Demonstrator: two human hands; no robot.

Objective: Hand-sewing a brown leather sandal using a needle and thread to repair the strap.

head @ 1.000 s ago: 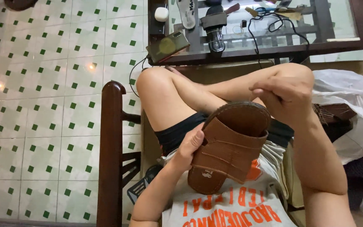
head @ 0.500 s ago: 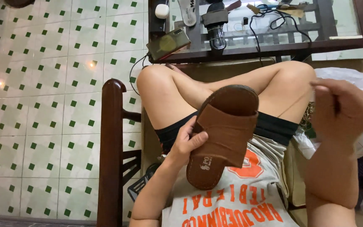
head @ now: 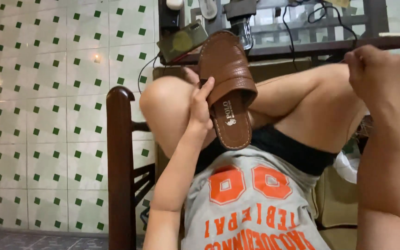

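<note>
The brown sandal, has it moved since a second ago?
Yes. The brown sandal, held in the left hand, has risen toward the glass-topped table; its toe now overlaps the table edge instead of sitting below it.

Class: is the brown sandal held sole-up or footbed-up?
Footbed-up: the brown sandal shows its stitched insole and strap, gripped at its edge by the left hand.

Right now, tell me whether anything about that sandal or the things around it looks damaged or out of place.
No damage shows. The brown sandal is held up off the floor by the left hand, toe end up, its insole facing the camera. The right hand is closed near the knee, apart from it. A phone lies tilted on the table edge.
</note>
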